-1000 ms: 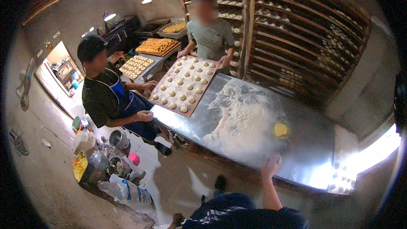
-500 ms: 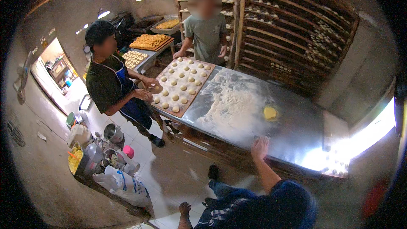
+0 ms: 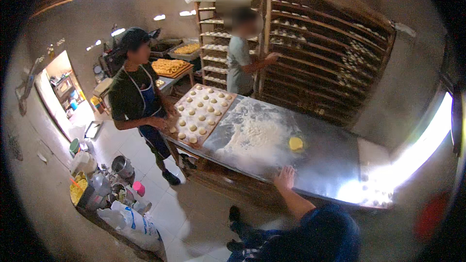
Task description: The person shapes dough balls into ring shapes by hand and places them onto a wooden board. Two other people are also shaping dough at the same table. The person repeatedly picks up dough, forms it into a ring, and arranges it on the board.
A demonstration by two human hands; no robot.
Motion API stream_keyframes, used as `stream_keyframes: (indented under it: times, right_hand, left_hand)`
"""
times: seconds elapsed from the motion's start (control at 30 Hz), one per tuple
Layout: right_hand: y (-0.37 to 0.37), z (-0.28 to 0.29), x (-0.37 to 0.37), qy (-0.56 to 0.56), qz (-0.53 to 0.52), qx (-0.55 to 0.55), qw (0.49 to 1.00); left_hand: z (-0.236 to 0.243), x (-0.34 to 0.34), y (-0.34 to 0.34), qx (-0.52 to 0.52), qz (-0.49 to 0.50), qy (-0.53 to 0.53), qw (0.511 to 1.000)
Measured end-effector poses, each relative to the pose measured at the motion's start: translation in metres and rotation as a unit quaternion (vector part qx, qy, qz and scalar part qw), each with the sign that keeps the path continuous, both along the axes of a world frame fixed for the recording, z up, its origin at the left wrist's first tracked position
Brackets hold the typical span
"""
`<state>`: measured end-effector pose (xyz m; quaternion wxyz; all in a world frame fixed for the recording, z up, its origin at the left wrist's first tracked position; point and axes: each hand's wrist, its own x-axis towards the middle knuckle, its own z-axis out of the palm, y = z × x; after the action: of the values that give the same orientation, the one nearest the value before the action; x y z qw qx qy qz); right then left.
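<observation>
My right hand point(image 3: 285, 177) rests flat at the near edge of the metal table point(image 3: 330, 165), fingers stretched and nothing in them. Just beyond it lies a round yellow piece point(image 3: 295, 143), perhaps dough, on the steel. White flour point(image 3: 257, 133) is spread thickly to its left. A floured board point(image 3: 206, 125) with rows of round dough balls covers the table's left end. My left hand is out of view.
One person in a blue apron point(image 3: 154, 104) stands at the board's left side. Another in a grey shirt point(image 3: 238, 63) is behind the table, by the wooden tray rack point(image 3: 310, 53). Pots, tubs and a white sack point(image 3: 128, 223) crowd the floor at left.
My left hand has left the view. My right hand stays at the table edge. The person in grey has turned toward the rack; the aproned person has straightened up. The view has shifted.
</observation>
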<state>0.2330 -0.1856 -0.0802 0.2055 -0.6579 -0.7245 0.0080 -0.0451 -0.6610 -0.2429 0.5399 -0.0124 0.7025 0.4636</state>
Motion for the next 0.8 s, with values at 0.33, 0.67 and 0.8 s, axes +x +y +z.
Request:
stream_keyframes:
  times: [0.33,0.67,0.8]
  right_hand:
    - [0.003,-0.012,0.004,-0.031,0.007,-0.031,0.999]
    - [-0.006,0.009,-0.003,-0.003,0.010,0.069,0.998]
    - [-0.010,0.005,0.001,-0.010,0.026,0.069,0.997]
  left_hand:
    - [0.001,0.000,0.017,-0.005,-0.053,0.046,0.997]
    - [-0.007,-0.001,-0.014,-0.013,-0.278,0.295,0.914]
    - [-0.011,0.001,-0.035,-0.072,-0.440,0.580,0.681]
